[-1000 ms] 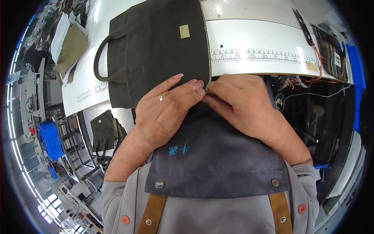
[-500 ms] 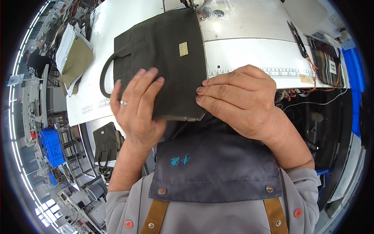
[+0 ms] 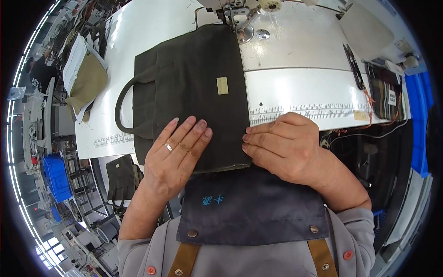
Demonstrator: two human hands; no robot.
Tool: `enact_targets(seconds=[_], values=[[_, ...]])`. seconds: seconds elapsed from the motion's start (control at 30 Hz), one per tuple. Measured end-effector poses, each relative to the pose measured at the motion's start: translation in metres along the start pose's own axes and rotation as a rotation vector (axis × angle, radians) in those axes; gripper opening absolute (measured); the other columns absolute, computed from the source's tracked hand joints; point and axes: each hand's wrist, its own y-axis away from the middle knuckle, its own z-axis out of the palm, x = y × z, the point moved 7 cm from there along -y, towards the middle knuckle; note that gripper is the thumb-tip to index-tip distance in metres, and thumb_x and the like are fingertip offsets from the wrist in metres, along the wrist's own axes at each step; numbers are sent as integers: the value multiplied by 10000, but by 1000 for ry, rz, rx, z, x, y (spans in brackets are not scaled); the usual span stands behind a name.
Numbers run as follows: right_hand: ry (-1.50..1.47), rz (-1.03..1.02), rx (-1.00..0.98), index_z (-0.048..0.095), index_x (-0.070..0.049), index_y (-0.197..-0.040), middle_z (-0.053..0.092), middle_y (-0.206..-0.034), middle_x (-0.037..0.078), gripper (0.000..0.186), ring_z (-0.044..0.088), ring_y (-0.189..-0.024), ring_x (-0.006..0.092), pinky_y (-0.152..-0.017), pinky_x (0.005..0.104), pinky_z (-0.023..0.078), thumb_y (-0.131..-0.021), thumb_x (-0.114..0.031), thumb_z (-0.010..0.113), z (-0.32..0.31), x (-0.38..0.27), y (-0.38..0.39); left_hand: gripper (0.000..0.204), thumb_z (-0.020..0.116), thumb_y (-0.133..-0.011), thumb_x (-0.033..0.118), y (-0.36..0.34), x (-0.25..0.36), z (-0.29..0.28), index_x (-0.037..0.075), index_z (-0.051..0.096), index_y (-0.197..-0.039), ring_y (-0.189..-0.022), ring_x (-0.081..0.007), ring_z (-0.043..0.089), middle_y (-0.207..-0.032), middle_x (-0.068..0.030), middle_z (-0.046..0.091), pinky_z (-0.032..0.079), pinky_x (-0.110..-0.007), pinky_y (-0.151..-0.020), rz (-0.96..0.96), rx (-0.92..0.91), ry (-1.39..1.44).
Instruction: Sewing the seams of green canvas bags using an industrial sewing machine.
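A dark olive fabric bag piece [image 3: 194, 83] lies on the white table [image 3: 304, 87], with a looped handle [image 3: 122, 106] on its left and a small pale rectangular patch [image 3: 222, 85] near the right. Its top right corner is by the metal parts of a sewing machine [image 3: 237, 16]. My left hand [image 3: 174, 159] rests on the bag's lower middle, fingers stretched out. My right hand [image 3: 284, 145] grips the bag's lower right edge with bent fingers; the thumb is hidden.
Black scissors [image 3: 353, 64] and a striped fabric bundle [image 3: 385, 81] are at the right, near blue bins. Tan and white pieces [image 3: 85, 83] lie upper left. More olive bags [image 3: 121, 180] sit lower left beside a blue crate [image 3: 56, 177]. A person [image 3: 39, 69] is at the far left.
My left hand has shifted and flattened on the bag; my right hand stays at its edge. The view has shifted, showing more of the sewing machine at the top.
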Motion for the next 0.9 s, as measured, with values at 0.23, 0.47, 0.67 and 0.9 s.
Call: enact_targets(seconds=[0.23,0.47,0.67,0.9], values=[[-5,-8,13,716,-81,-810,741,-882,14,86,740,-864,140,-679,279,511,-737,-93,760,0,14,-11,400,633,-912,63,-10,-6,2,34,752,-1293,-1336,-271,663,-1352,-102,730,473,-474,-1185,-12,-24,64],[18,7,-173,750,-92,-868,770,-933,2,179,774,-924,148,-703,309,560,-726,-124,853,4,45,-32,464,622,-856,-24,-31,-33,8,53,754,-1295,-1333,-282,667,-1355,-97,736,467,-485,-1192,-33,18,121],[60,-27,-292,747,-81,-898,754,-926,18,222,762,-871,191,-690,350,577,-712,-127,859,7,71,-50,596,559,-753,-145,-51,-54,14,48,755,-1282,-1342,-319,664,-1354,-123,742,455,-508,-1199,-66,27,218],[96,-96,-121,607,-93,-697,583,-692,37,168,663,-663,238,-605,388,556,-735,-123,768,16,96,-69,707,484,-695,-156,-73,-90,23,58,745,-1316,-1367,-325,643,-1387,-127,725,449,-525,-1211,-76,38,256]])
